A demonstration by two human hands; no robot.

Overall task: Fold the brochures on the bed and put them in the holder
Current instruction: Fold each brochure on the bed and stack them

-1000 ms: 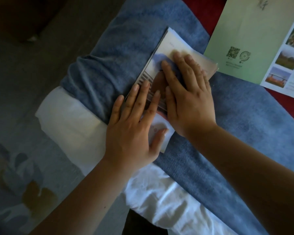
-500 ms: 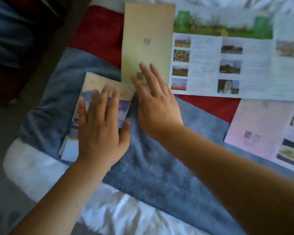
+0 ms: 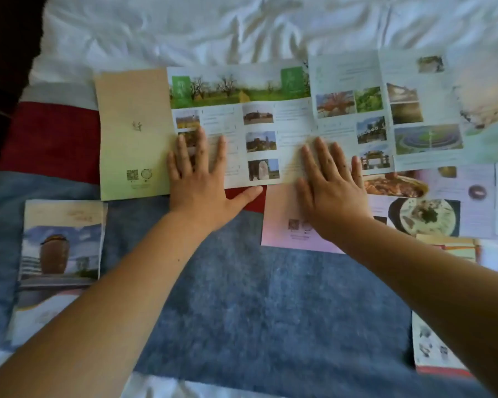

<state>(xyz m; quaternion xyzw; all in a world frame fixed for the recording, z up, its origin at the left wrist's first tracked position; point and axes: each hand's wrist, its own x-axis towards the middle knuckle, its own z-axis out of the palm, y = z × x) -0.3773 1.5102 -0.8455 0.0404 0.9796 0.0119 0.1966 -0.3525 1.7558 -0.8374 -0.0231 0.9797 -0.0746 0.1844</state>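
The left hand [image 3: 199, 188] and right hand [image 3: 332, 196] lie flat, fingers spread, on the near edge of the unfolded green brochure [image 3: 270, 116]. The right also overlaps the pink brochure [image 3: 279, 234]. Bare blue blanket [image 3: 256, 305] lies open between the forearms. The left hand has left the folded brochure [image 3: 61, 248], which now lies free on the blanket's left side.

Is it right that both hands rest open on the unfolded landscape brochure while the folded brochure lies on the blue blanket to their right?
Not quite. In the head view the folded brochure lies on the blue blanket to their left. The left hand and right hand do rest open on the unfolded landscape brochure.
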